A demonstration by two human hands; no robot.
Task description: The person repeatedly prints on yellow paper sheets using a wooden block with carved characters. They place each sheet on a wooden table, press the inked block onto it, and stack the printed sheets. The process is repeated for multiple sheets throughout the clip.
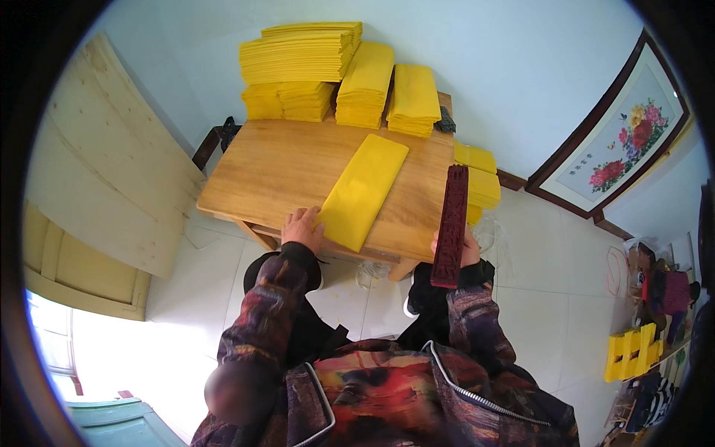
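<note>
Primarily, the governing relation is that between the yellow folded sheet (363,194) and the two hands: the sheet is laid flat on the wooden table (257,167), with its long axis running from near left to far right, and its near end is set close to the table's near edge. The left hand (302,226) is the nearer one; it is placed at the sheet's near left corner, palm down, with the fingers extended and slightly bent, and the fingertips appear to be in contact with the sheet's left edge. No object is seen to be gripped by it. By the right hand (469,249), a dark red carved block (451,223) is gripped, well apart from the sheet, at the near right corner of the table; the fingers are mostly hidden behind the block, so their exact placement cannot be told. The block is long, narrow and straight-sided, with its relief-cut face exposed and its long axis directed roughly near to far. A smooth, thin, matte appearance is presented by the sheet, and layered folded edges are shown by the yellow stacks (298,58) on the far side. Pale, lightly grained wood is shown by the tabletop.
</note>
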